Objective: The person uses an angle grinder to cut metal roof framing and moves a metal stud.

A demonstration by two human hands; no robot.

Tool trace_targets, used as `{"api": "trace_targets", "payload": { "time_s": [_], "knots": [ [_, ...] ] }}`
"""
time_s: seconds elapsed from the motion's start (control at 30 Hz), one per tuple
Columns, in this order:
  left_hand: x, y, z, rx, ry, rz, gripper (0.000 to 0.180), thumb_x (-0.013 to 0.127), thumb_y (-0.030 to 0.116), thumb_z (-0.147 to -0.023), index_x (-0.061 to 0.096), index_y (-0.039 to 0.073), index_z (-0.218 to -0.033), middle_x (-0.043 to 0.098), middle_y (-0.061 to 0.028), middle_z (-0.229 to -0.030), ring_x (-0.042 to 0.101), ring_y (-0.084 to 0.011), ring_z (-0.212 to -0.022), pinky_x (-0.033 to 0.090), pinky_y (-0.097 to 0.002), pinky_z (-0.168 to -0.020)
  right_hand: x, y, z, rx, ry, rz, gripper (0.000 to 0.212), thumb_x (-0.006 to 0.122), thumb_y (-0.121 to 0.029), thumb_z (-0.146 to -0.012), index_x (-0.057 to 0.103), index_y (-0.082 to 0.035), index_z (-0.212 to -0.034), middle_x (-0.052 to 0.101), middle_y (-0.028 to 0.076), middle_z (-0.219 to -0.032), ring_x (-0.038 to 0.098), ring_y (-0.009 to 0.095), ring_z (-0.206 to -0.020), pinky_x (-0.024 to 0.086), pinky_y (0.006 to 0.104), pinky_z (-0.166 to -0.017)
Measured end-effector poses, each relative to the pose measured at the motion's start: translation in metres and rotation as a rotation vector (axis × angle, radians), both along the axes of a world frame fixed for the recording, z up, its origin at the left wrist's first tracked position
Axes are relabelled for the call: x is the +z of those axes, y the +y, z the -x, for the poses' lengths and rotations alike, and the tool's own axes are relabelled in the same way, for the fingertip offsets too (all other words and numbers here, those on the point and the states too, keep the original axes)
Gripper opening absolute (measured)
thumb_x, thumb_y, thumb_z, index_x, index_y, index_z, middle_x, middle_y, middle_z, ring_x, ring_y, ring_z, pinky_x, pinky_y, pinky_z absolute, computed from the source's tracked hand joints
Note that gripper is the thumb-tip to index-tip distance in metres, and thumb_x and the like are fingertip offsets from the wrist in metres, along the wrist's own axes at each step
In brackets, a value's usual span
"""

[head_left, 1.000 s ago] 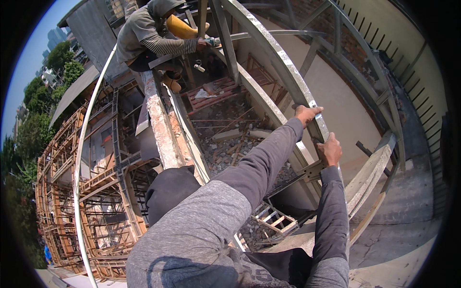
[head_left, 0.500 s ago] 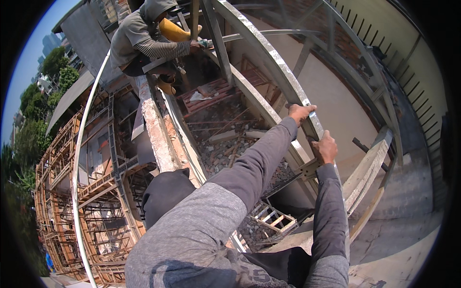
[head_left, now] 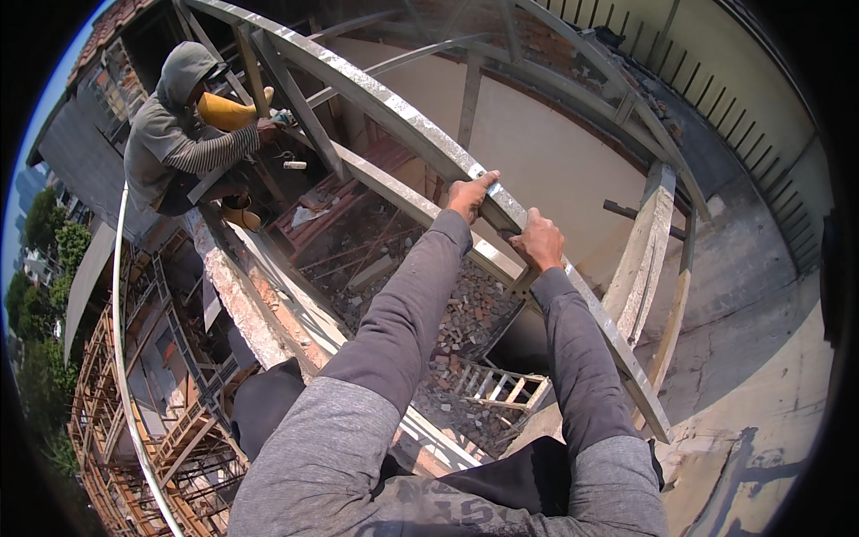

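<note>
Both hands clasp the grey beam, which extends past them both ways.

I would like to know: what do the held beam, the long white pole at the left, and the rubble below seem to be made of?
Beam: probably metal, perhaps galvanised steel; grey, sharp-edged, with bright shiny patches.
Pole: plastic or painted metal; its smooth, even white leaves it open.
Rubble: probably broken brick and concrete; dull, reddish and grey chunks.
</note>
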State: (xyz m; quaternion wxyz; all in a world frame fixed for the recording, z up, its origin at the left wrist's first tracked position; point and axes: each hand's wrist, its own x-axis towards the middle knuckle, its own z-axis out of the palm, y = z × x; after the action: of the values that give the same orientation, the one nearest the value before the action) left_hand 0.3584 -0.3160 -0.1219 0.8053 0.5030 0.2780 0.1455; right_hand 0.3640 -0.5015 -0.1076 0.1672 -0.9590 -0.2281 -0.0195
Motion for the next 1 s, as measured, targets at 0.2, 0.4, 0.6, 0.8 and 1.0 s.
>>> {"api": "trace_targets", "payload": {
  "time_s": [0.2, 0.4, 0.6, 0.8, 1.0],
  "knots": [
    [0.001, -0.003, 0.000, -0.010, 0.024, 0.036, 0.057, 0.086, 0.029, -0.077, 0.064, -0.016, -0.106, 0.069, -0.0173, -0.099, 0.068, -0.0222, -0.077, 0.057, -0.0368, -0.065, 0.002, -0.003, 0.005, -0.008, -0.034, 0.011, 0.050, 0.086, -0.031, -0.071, 0.057, -0.005, -0.102, 0.071, 0.021, -0.099, 0.069, 0.040, -0.098, 0.054, 0.0491, -0.082],
    [-0.003, 0.000, -0.002, -0.039, 0.061, -0.036, 0.064, 0.086, 0.036, -0.077, 0.064, -0.013, -0.110, 0.067, -0.0175, -0.104, 0.068, -0.0244, -0.084, 0.057, -0.0410, -0.065, 0.003, -0.004, 0.004, -0.014, -0.008, -0.010, 0.051, 0.086, -0.031, -0.071, 0.058, -0.005, -0.105, 0.071, 0.021, -0.101, 0.069, 0.040, -0.100, 0.054, 0.0485, -0.085],
    [0.007, -0.006, 0.007, -0.070, 0.106, -0.077, 0.067, 0.086, 0.041, -0.077, 0.062, -0.009, -0.115, 0.066, -0.0162, -0.108, 0.066, -0.0291, -0.090, 0.055, -0.0503, -0.072, 0.006, -0.008, 0.008, -0.021, -0.001, -0.038, 0.047, 0.086, -0.028, -0.072, 0.060, -0.004, -0.102, 0.071, 0.021, -0.100, 0.069, 0.040, -0.099, 0.054, 0.0484, -0.085],
    [0.005, -0.004, 0.003, -0.055, 0.030, -0.038, 0.060, 0.085, 0.035, -0.080, 0.064, -0.011, -0.112, 0.068, -0.0150, -0.103, 0.067, -0.0240, -0.086, 0.056, -0.0434, -0.074, 0.009, -0.008, 0.008, -0.011, 0.006, -0.039, 0.048, 0.086, -0.027, -0.072, 0.060, -0.004, -0.105, 0.072, 0.020, -0.101, 0.069, 0.039, -0.099, 0.054, 0.0480, -0.085],
    [-0.006, 0.006, -0.003, -0.044, 0.024, -0.084, 0.061, 0.085, 0.036, -0.079, 0.064, -0.012, -0.111, 0.068, -0.0150, -0.102, 0.067, -0.0236, -0.085, 0.057, -0.0420, -0.073, 0.007, -0.005, 0.006, 0.005, -0.017, -0.038, 0.049, 0.086, -0.029, -0.072, 0.060, -0.004, -0.105, 0.072, 0.020, -0.100, 0.069, 0.039, -0.099, 0.054, 0.0478, -0.085]
  ]
}}
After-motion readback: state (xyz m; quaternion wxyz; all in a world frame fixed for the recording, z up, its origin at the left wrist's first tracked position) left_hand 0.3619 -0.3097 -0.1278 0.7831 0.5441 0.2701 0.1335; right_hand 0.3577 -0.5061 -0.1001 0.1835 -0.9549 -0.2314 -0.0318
